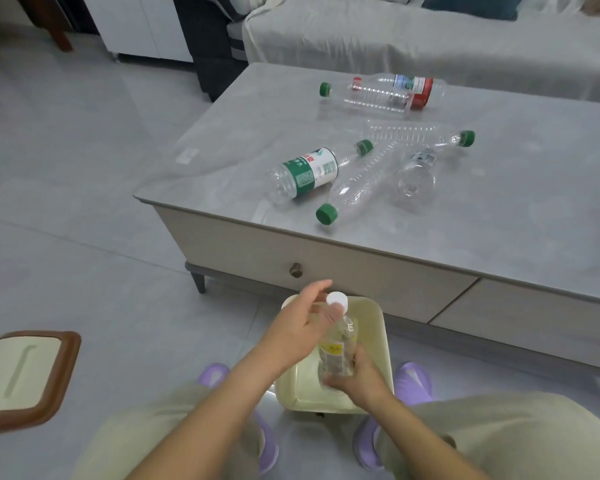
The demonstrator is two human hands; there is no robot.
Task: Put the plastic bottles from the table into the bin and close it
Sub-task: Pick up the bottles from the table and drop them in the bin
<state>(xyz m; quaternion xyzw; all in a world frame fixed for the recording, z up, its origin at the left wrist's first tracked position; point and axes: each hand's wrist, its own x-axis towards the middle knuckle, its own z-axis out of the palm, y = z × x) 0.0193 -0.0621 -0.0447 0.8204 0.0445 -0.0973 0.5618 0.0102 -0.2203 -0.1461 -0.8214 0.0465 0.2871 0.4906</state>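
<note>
A clear bottle with a white cap and a yellow label (338,344) stands nearly upright over the open cream bin (378,341) on the floor. My right hand (357,379) grips its lower part. My left hand (302,327) is at its neck, fingers spread and touching just below the cap. Several empty plastic bottles lie on the grey table (499,209): a green-labelled one (305,174), a clear one with a green cap (354,188), a small clear one (414,176), one with its green cap to the right (420,133), and two at the back (388,93).
The bin's lid (25,375), cream with a brown rim, lies on the floor at the left. My knees and purple slippers (414,381) flank the bin. The table's drawer front with a knob (296,270) is right behind the bin. A covered sofa (395,32) stands beyond the table.
</note>
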